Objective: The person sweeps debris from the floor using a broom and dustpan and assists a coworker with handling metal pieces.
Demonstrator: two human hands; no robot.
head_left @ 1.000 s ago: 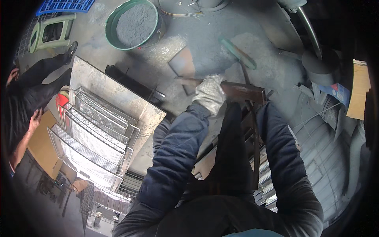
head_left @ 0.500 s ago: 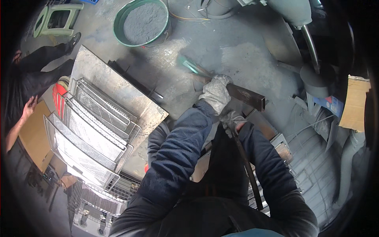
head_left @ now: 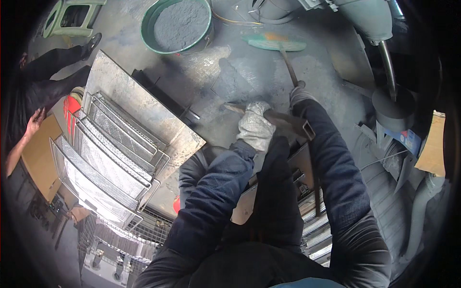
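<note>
My left hand (head_left: 256,126) grasps metal bar (head_left: 269,115) | right hand (head_left: 298,94) clenches broom handle (head_left: 289,66) | floor (head_left: 249,77) powder mostly unswept

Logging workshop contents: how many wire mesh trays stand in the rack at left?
4 visible: mesh trays leaning in a row behind the metal sheet, at and. Others may be hidden in the wire crate below.

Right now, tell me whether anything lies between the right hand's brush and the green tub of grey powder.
Nothing visible blocks it. The right hand grips the handle of the brush, whose head lies on bare grey floor. The green tub stands apart to its left, with only powder-dusted floor between them.
</note>
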